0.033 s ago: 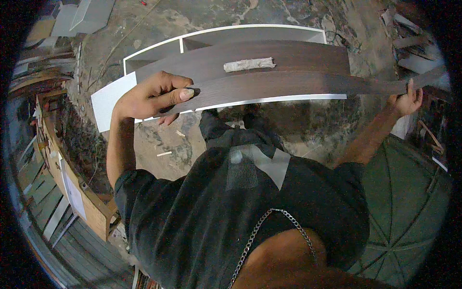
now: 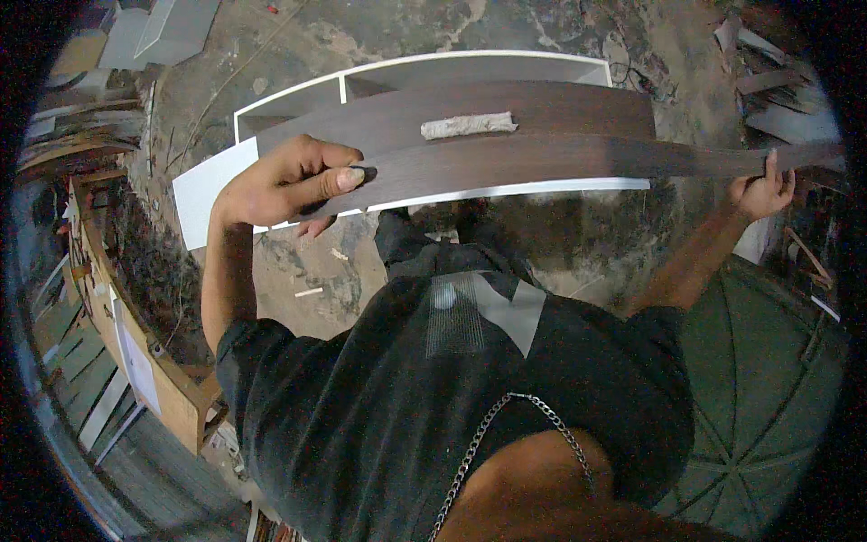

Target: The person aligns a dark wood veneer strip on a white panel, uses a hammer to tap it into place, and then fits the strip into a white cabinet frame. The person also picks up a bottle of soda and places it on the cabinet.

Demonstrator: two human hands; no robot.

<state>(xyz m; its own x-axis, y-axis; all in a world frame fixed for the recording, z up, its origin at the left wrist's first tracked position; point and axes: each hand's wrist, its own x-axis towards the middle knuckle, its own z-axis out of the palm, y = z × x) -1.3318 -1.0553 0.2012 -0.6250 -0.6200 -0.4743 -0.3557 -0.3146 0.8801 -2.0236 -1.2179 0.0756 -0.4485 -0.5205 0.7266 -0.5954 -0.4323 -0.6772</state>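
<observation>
A long, thin dark-brown wood-grain strip (image 2: 542, 163) stretches across in front of me and past my right hand. My left hand (image 2: 284, 182) is closed on it near its left end, thumb on top and the other fingers curled partly out of sight. Far to the right, my right hand (image 2: 764, 191) grips the strip from below, with one finger up against its face. Beyond the strip lies a dark-brown panel (image 2: 578, 104) on a white-edged cabinet frame (image 2: 470, 56). A crumpled whitish roll (image 2: 468, 125) rests on the panel.
A white board (image 2: 212, 194) pokes out left of the panel. Stacked scrap boards (image 2: 86, 135) and a wooden frame (image 2: 135, 361) stand at the left. At the lower right is a dark green ribbed surface (image 2: 741, 388). Small offcuts (image 2: 309, 292) lie on the stained floor.
</observation>
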